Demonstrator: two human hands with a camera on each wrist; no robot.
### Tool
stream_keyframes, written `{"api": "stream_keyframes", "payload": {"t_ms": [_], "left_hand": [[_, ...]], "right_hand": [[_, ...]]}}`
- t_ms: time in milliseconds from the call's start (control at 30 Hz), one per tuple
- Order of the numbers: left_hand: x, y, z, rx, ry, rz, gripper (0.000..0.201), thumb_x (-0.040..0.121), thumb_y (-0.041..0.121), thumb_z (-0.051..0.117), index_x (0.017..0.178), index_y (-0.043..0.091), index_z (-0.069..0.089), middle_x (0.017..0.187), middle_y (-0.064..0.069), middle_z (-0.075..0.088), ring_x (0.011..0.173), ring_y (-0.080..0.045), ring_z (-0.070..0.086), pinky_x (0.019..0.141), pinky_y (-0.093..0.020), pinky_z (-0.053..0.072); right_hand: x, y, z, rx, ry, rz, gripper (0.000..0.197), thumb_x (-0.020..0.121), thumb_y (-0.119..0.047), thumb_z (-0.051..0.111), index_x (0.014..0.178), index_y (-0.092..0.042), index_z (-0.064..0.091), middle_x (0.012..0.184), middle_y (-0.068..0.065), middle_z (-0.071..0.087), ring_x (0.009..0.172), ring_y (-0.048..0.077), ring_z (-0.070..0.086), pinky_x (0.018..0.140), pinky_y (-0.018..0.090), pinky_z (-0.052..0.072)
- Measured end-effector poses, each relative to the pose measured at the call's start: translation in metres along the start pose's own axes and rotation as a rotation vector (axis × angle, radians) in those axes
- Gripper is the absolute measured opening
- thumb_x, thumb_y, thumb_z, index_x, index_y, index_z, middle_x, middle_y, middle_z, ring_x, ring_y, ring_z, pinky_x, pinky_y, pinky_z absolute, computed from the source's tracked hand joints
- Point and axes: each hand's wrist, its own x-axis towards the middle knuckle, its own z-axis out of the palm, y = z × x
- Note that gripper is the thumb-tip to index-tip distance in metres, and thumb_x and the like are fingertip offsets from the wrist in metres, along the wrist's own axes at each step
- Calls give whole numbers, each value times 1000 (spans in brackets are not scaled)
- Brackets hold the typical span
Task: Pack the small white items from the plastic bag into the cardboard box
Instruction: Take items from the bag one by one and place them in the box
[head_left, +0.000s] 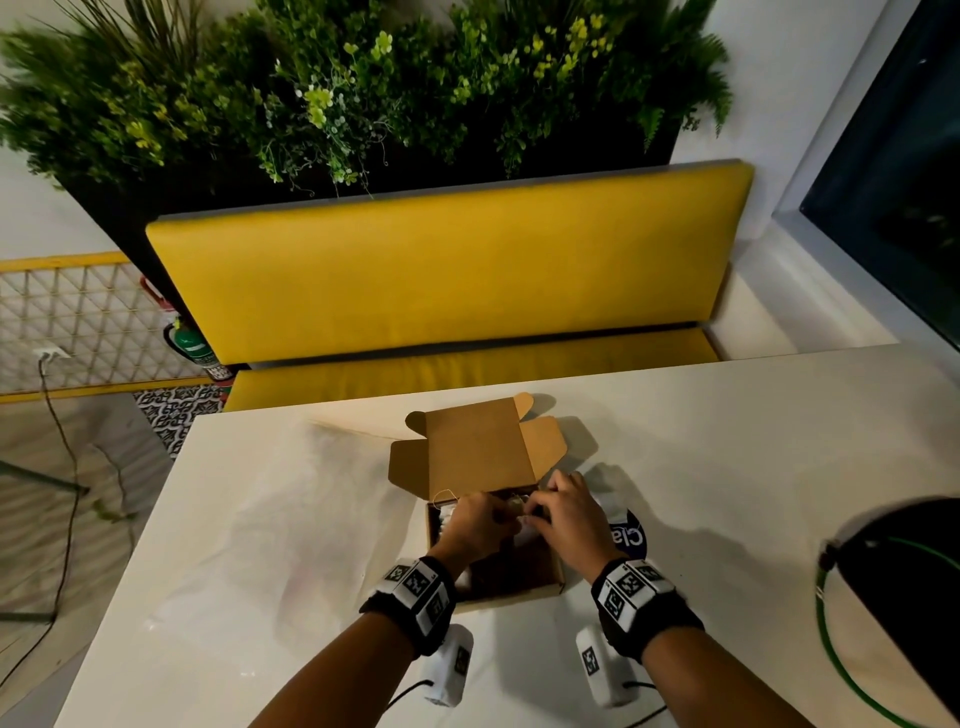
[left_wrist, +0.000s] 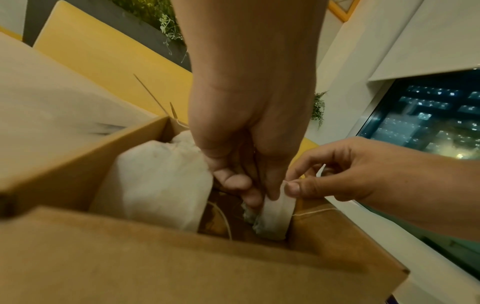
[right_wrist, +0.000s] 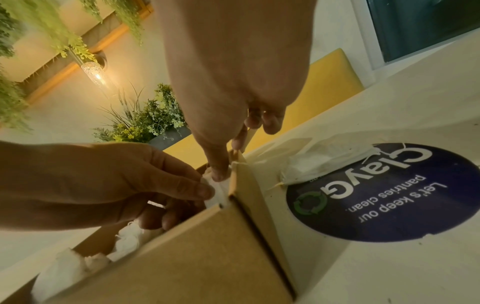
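cardboard box (head_left: 511, 590) sits open on the white table (head_left: 727, 441) in the head view, lid flaps standing up at the far side. both hands meet over its far right corner: the left hand (head_left: 480, 522) and the right hand (head_left: 563, 512) have their fingers curled together there, and what they grip is too small to make out from here. a dark round sticker (head_left: 631, 535) shows on the table just right of the box.

left wrist view: the left hand (left_wrist: 249, 144) reaches down into the box (left_wrist: 182, 267), fingers curled on a small white item (left_wrist: 275, 218) set against the right wall. the right hand (left_wrist: 345, 170) pinches the top of the same item between thumb and forefinger. a larger white bundle (left_wrist: 155, 185) lies in the box to the left.

right wrist view: the right hand (right_wrist: 233, 92) pinches white material at the box corner (right_wrist: 239, 185), the left hand (right_wrist: 103, 181) pinching it too. more white items (right_wrist: 67, 269) lie inside. a crumpled plastic bag (right_wrist: 324, 162) lies on the sticker (right_wrist: 389, 195), beside the box.
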Motion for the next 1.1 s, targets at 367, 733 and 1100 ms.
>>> {"api": "stream_keyframes", "payload": {"t_ms": [367, 733, 1100], "left_hand": [[4, -3, 1, 139, 10, -154, 17, 89, 21, 63, 101, 10, 70, 98, -5, 72, 76, -14, 62, 68, -21, 53], [8, -3, 6, 120, 15, -177, 18, 85, 21, 68, 98, 9, 72, 96, -6, 72, 85, -20, 68, 76, -30, 59], [9, -4, 12, -29, 54, -199, 18, 89, 22, 63, 101, 9, 69, 98, -9, 72, 86, -22, 69, 75, -28, 57]], "right_hand": [[7, -4, 3, -26, 11, 4, 19, 83, -33, 73, 99, -23, 73, 101, -2, 50, 100, 16, 44, 71, 22, 36], [4, 0, -1, -10, 59, 38, 18, 77, -29, 78, 85, -21, 65, 102, -2, 49, 102, 17, 43, 73, 21, 40], [5, -20, 4, -404, -35, 52, 12, 82, -22, 70, 93, -17, 70, 133, 8, 41, 123, 29, 31, 94, 41, 47]]}}
